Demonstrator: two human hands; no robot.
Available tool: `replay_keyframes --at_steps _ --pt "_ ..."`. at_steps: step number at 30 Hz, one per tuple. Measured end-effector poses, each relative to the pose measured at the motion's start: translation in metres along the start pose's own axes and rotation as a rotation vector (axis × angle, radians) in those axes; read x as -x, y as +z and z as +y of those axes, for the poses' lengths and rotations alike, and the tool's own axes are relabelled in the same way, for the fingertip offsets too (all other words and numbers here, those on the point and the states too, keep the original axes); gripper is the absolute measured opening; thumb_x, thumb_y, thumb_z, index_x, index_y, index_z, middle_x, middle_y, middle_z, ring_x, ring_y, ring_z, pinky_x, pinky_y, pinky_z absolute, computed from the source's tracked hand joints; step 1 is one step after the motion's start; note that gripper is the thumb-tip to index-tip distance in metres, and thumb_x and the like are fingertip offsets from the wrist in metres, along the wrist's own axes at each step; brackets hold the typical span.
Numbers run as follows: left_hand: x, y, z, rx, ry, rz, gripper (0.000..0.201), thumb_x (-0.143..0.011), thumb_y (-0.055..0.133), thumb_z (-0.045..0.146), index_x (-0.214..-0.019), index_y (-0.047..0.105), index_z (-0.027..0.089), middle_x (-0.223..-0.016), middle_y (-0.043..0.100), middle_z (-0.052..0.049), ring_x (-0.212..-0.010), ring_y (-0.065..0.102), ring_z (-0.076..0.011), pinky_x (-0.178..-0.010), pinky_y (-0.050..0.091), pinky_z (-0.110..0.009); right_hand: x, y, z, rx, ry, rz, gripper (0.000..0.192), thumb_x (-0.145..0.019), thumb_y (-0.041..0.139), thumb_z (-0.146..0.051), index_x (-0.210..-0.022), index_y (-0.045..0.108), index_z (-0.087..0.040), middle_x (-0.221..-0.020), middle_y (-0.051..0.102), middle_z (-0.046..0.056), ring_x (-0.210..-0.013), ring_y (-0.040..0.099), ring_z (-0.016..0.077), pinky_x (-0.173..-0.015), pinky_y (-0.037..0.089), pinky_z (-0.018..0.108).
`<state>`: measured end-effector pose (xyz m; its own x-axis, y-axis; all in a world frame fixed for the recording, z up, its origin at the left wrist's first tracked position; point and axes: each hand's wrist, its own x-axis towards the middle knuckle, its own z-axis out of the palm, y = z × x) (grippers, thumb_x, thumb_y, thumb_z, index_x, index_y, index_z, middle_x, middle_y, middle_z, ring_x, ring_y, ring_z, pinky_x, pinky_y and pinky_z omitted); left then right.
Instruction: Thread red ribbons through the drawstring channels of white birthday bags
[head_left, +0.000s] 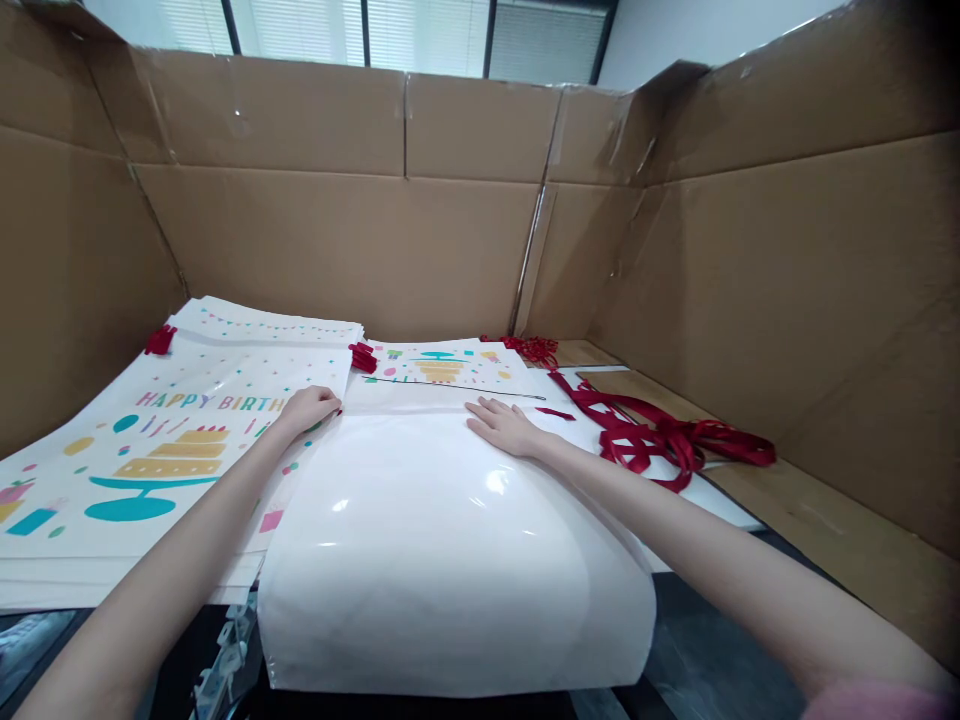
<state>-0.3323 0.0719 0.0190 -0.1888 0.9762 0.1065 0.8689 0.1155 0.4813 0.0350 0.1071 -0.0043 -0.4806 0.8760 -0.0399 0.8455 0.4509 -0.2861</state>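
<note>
A glossy white plastic sheet (450,560) lies in front of me, its near end curving down over the table edge. At its far left edge my left hand (311,408) is closed, fingertips pinched at the sheet; a tiny dark red bit shows beside them. My right hand (504,425) rests flat on the sheet's far right part, fingers stretched out. Beyond both hands lies a long thin rod with a looped end (480,390), across the sheet. Farther back, a printed cake (439,370) appears upside down. A short red ribbon piece (555,413) lies right of my right hand.
On the left is a stack of white HAPPY BIRTHDAY printed sheets (180,375) with red ribbon bunches (363,358) at its top corners. Long loose red ribbon (667,435) lies at the right. Tall cardboard walls (322,230) enclose the back and sides.
</note>
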Motion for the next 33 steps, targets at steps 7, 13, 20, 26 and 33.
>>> replay_keyframes --at_steps 7,13,20,26,33 --pt "0.005 0.0 0.007 -0.021 0.003 -0.016 0.025 -0.066 0.056 0.043 -0.071 0.067 0.021 -0.085 0.071 -0.006 -0.082 0.062 -0.0272 -0.063 0.04 -0.028 0.006 -0.001 0.007 0.048 0.043 -0.046 0.06 -0.091 0.016 -0.062 -0.146 0.021 -0.039 -0.156 0.01 0.0 -0.142 0.007 0.0319 -0.104 0.0 0.069" --pt "0.004 0.003 0.009 0.068 -0.023 0.002 0.023 -0.062 0.06 0.043 -0.062 0.065 0.021 -0.074 0.069 -0.006 -0.075 0.061 -0.0269 -0.061 0.039 -0.029 0.003 0.003 0.007 0.031 0.086 -0.029 0.057 -0.09 0.017 -0.065 -0.144 0.02 -0.046 -0.156 0.009 -0.002 -0.141 0.004 0.0364 -0.095 -0.002 0.078" --pt "0.002 0.013 0.0 0.42 -0.009 -0.013 0.03 -0.064 0.061 0.049 -0.065 0.062 0.019 -0.063 0.061 -0.002 -0.064 0.058 -0.0187 -0.056 0.04 -0.026 0.007 0.0 0.001 0.019 0.12 -0.007 0.059 -0.089 0.018 -0.065 -0.144 0.025 -0.042 -0.155 0.013 0.001 -0.141 0.008 0.0368 -0.095 -0.001 0.077" --pt "0.002 0.012 0.0 0.73 -0.017 -0.111 0.04 -0.058 0.072 0.049 -0.081 0.062 0.018 -0.074 0.067 -0.003 -0.069 0.064 -0.0179 -0.061 0.049 -0.025 0.007 -0.003 -0.003 -0.021 0.226 0.09 0.056 -0.091 0.026 -0.056 -0.139 0.038 -0.031 -0.15 0.029 0.006 -0.137 0.02 0.0343 -0.097 0.007 0.075" --pt "-0.002 0.014 -0.004 0.814 -0.082 -0.061 0.049 -0.048 0.08 0.042 -0.084 0.057 0.018 -0.07 0.067 -0.003 -0.064 0.065 -0.0199 -0.059 0.05 -0.028 -0.002 -0.013 -0.002 -0.065 0.314 0.109 0.057 -0.085 0.04 -0.056 -0.133 0.047 -0.026 -0.143 0.039 0.011 -0.13 0.031 0.0365 -0.096 0.019 0.072"
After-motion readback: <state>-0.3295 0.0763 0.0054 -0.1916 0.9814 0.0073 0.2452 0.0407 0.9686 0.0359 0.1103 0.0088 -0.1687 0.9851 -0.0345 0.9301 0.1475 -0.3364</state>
